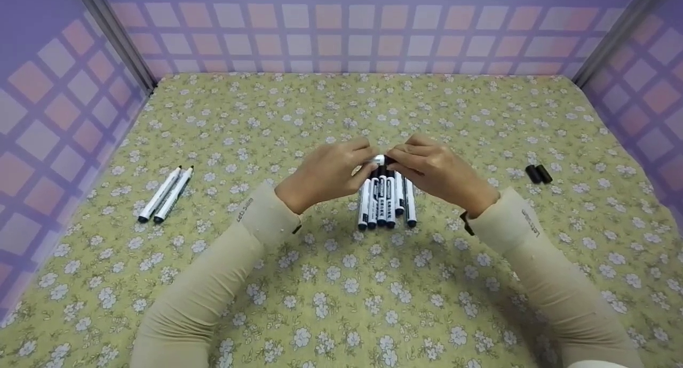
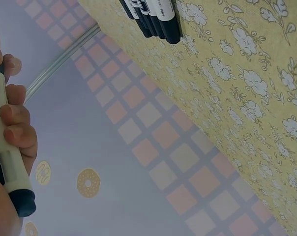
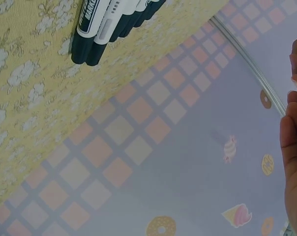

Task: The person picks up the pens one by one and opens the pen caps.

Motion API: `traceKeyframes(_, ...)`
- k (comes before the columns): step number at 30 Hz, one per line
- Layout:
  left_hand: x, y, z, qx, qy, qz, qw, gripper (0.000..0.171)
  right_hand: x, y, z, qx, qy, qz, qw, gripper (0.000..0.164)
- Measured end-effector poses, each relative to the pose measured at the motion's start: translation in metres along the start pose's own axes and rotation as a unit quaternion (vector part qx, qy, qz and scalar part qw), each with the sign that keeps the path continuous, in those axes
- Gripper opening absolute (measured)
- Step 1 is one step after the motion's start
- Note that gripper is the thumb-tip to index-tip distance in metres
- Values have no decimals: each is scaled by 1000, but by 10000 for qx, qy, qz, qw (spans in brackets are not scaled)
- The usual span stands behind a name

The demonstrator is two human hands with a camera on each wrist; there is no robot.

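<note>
Both hands meet over a row of markers near the middle of the table. My left hand (image 1: 333, 168) grips the white barrel of a marker (image 2: 10, 160), its fingers wrapped round it and the dark end pointing out past the palm. At the other end of that marker, my right hand (image 1: 437, 168) pinches the black cap (image 1: 390, 159). Below the hands lie several white markers (image 1: 381, 205) with black caps, side by side on the cloth; the fingers partly hide their far ends.
To the left, two white markers (image 1: 160, 194) lie uncapped, thin dark tips facing away. Two loose black caps (image 1: 533, 174) rest on the right. A yellow floral cloth (image 1: 341, 304) covers the table, and checked purple panels (image 1: 331, 32) stand around its back and sides.
</note>
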State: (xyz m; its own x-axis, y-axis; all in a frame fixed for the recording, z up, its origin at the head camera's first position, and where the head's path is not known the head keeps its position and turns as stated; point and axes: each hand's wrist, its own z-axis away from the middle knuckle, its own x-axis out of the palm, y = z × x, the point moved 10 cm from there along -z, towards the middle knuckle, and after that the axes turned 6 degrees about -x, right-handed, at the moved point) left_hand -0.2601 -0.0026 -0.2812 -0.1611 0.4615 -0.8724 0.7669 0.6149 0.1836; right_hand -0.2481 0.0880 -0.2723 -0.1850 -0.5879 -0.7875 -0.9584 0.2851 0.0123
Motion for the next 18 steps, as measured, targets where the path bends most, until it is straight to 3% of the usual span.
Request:
traceKeyframes(10, 2, -5, -3, -361, -298, 407, 9981, 28, -4, -1, 3, -128, 133, -4, 9998, 24)
traceKeyframes(18, 5, -8, -4, -422, -396, 704, 9958, 29, -4, 0, 4, -161, 123, 1, 9998, 24)
